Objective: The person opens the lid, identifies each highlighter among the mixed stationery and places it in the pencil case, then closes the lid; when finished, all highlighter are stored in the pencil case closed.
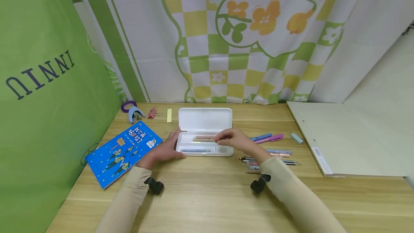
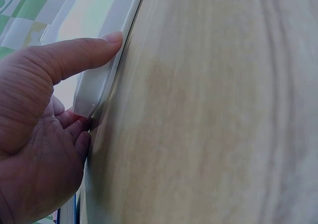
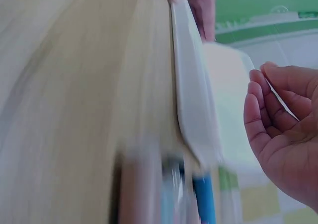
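Observation:
A white pencil case (image 1: 205, 119) lies with its lid folded back. My left hand (image 1: 166, 146) grips its left end, thumb along the front edge, fingers round the side; the left wrist view shows the thumb (image 2: 84, 55) on the rim. Over the tray's right half is my right hand (image 1: 234, 140), fingers curled and thumb meeting the fingertips. In the right wrist view, nothing shows between that hand's fingertips (image 3: 264, 71). Brownish pencils (image 1: 202, 138) lie in the tray beside these fingertips. A light blue pen (image 1: 195, 150) lies along the tray's front.
Right of the case lie a blue pen (image 1: 262, 136), a pink pen (image 1: 270, 139), several pencils (image 1: 288, 162) and an eraser (image 1: 297, 138). A large board (image 1: 349, 139) is farther right. On the left are a blue book (image 1: 124, 154), a binder clip (image 1: 152, 113) and purple tape (image 1: 129, 106).

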The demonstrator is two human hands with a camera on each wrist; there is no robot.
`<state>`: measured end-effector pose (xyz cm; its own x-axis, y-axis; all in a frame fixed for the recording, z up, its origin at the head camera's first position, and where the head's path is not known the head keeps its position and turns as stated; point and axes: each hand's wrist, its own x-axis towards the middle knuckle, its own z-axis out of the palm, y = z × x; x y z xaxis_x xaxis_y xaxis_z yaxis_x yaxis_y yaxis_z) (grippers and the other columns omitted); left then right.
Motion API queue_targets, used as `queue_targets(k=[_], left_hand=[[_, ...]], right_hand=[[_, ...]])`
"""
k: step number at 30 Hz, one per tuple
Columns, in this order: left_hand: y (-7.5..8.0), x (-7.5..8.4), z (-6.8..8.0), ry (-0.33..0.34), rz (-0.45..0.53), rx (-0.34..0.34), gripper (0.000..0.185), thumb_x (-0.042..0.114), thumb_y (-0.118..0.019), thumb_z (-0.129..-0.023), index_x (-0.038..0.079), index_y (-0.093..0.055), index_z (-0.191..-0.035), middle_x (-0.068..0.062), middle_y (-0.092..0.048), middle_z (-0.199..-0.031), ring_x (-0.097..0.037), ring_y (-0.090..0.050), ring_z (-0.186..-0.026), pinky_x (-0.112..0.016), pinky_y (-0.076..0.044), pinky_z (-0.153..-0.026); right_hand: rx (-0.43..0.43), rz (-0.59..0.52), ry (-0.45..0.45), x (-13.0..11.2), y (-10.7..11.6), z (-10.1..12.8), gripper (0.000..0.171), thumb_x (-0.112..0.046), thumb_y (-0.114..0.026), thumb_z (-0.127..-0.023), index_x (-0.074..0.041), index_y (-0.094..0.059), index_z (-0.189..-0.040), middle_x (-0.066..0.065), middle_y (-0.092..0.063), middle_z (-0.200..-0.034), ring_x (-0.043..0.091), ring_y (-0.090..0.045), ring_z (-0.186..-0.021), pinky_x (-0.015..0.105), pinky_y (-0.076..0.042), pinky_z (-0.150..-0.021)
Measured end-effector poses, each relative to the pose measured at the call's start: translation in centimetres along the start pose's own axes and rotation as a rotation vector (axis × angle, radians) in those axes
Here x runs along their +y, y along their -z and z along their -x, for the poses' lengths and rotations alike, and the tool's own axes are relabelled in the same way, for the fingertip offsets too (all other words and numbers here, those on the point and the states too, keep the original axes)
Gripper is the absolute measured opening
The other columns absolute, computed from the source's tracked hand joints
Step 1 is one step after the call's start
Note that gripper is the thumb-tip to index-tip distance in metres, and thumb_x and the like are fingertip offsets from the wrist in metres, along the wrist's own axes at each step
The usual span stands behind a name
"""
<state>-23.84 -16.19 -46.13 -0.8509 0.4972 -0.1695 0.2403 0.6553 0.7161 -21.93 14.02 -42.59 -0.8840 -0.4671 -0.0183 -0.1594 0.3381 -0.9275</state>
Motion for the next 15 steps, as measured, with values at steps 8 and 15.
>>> queue_targets(k=[8, 15], left_hand=[[-0.1, -0.2, 0.0, -0.008, 0.007, -0.001, 0.111, 0.03, -0.076, -0.08, 0.006, 0.006, -0.152, -0.022, -0.003, -0.155, -0.041, -0.013, -0.14, -0.054, -0.02, -0.11], [0.0, -0.1, 0.0, 0.001, -0.011, 0.009, 0.111, 0.033, -0.076, -0.079, 0.006, 0.005, -0.152, -0.022, -0.004, -0.155, -0.041, -0.016, -0.139, -0.055, -0.022, -0.109]], right_hand=[[0.077, 0.099, -0.074, 2.2, 5.9, 6.0, 0.023, -0.012, -0.066, -0.089, 0.004, -0.067, -0.104, 0.016, -0.067, -0.101, 0.019, -0.061, -0.09, 0.033, -0.05, -0.078], [0.127, 0.294, -0.108, 4.6, 9.5, 8.9, 0.02, -0.012, -0.064, -0.09, 0.001, -0.068, -0.104, 0.012, -0.067, -0.099, 0.019, -0.061, -0.088, 0.031, -0.05, -0.071]])
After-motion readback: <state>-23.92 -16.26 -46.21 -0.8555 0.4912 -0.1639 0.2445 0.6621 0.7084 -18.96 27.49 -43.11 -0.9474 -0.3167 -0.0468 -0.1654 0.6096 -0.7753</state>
